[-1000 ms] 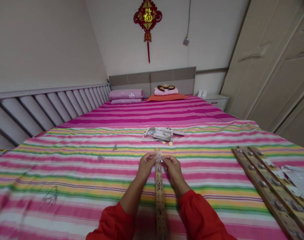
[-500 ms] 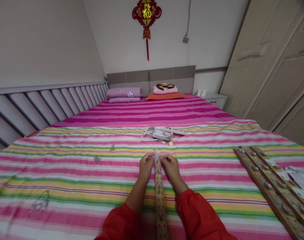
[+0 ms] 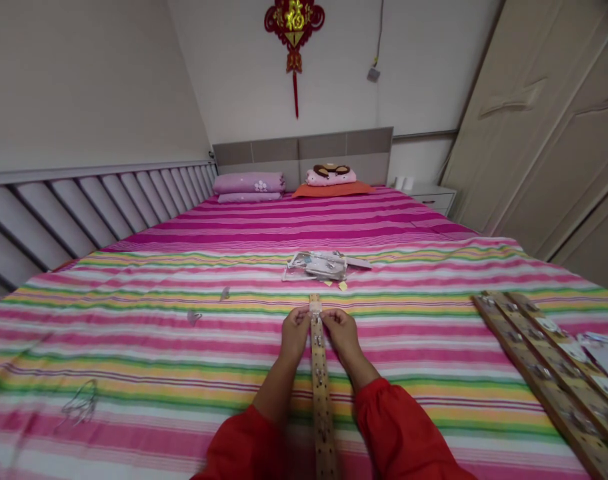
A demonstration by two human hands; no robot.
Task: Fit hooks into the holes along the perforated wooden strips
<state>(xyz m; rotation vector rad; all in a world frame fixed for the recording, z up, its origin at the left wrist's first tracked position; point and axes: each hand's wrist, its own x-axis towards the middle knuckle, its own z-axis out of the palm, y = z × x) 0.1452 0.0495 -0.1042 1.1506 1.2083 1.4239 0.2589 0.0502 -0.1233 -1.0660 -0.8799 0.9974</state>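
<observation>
A long narrow wooden strip (image 3: 321, 407) with a row of holes and small metal fittings runs away from me on the bed. Near its far end lies a small whitish see-through plastic piece (image 3: 315, 307), with a shiny metal bit just below it. My left hand (image 3: 295, 328) pinches at the left side of this piece, thumb and fingers together. From the right, my right hand (image 3: 341, 331) pinches at its other side. Exactly what the fingertips grip is too small to see well.
Several similar wooden strips (image 3: 549, 373) with metal fittings lie at the right beside a plastic bag (image 3: 604, 353). Ahead is a see-through packet (image 3: 319, 267) with yellow scraps near it. Small grey pieces (image 3: 194, 317) and a tangled thin cord (image 3: 81, 403) lie to the left.
The plastic piece, which stood up a little from the strip, now sits lower and flatter between my fingers. Both hands stay in nearly the same place; the view has shifted slightly.
</observation>
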